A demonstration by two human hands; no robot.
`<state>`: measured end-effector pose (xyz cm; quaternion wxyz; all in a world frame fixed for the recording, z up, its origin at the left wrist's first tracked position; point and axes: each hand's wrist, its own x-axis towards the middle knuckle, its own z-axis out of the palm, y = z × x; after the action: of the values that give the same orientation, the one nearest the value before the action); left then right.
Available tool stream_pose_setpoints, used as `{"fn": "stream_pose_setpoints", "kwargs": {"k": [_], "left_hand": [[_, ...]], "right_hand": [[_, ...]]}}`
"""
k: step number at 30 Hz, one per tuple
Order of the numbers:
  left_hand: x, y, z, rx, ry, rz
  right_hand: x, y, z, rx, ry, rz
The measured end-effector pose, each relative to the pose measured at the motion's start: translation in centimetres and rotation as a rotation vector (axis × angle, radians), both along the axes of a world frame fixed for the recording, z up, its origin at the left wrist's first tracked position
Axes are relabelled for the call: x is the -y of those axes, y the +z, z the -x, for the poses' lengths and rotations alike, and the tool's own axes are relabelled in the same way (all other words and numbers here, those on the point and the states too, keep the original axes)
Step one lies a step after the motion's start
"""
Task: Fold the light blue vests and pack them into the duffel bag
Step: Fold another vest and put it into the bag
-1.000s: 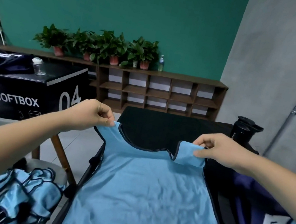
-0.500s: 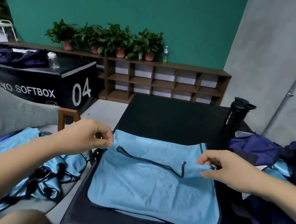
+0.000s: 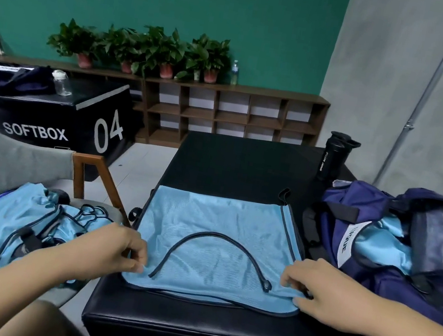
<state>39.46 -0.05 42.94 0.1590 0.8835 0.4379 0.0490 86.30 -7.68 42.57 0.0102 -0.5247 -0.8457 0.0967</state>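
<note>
Near edge, lower centre: left hand (image 3: 126, 251) and right hand (image 3: 322, 291) each pinch a near corner of the folded light blue vest (image 3: 217, 225), fingers curled on the strap ends. The vest lies flat on the black table (image 3: 244, 165) between both hands, its long axis left-right across the frame (neckline arc faces the camera). The duffel bag (image 3: 402, 298) sits just right of it, mouth open, nearer the right hand. Unfolded vests (image 3: 3, 220) are heaped at left.

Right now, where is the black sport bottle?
In the head view, the black sport bottle stands upright at the far right edge of the black padded table, just behind the navy duffel bag.
</note>
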Motion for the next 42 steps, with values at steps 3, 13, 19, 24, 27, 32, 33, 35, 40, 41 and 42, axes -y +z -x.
{"fn": "stream_pose_setpoints", "kwargs": {"k": [3,13,19,24,27,32,33,35,40,41,42], "left_hand": [[0.2,-1.2,0.3,-0.015,0.003,0.055],[-0.6,-1.1,-0.6,0.121,0.196,0.133],[-4.7,-2.8,-0.8,0.060,0.592,0.018],[-6.7,-3.6,-1.5,-0.019,0.696,0.010],[-7.6,-3.4,-1.8,-0.061,0.695,0.045],[-9.4,-3.2,-2.5,-0.056,0.716,0.070],[-10.0,-3.2,-2.6,-0.044,0.720,0.065],[-11.4,-3.3,-2.9,-0.037,0.718,0.046],[-15.8,-3.2,-3.9,-0.027,0.702,0.013],[-16.8,-3.2,-4.3,-0.020,0.699,0.014],[-17.8,-3.3,-4.6,-0.020,0.696,0.012]], "right_hand": [[0.5,-0.4,-0.1,0.047,0.058,0.021],[-1.7,0.4,-0.6,0.025,0.065,0.027],[-4.6,-1.4,-1.3,0.373,0.137,-0.251],[-5.4,-2.2,-1.9,0.441,0.213,-0.381],[-5.6,-2.5,-2.2,0.466,0.258,-0.458],[-5.9,-2.6,-2.2,0.443,0.278,-0.496],[-5.9,-2.6,-2.0,0.426,0.276,-0.483],[-5.8,-2.4,-1.6,0.365,0.274,-0.437],[-4.7,-2.5,1.0,0.208,0.275,-0.287],[-4.6,-2.6,1.8,0.175,0.278,-0.265],[-4.5,-2.8,2.4,0.140,0.281,-0.248]]}}
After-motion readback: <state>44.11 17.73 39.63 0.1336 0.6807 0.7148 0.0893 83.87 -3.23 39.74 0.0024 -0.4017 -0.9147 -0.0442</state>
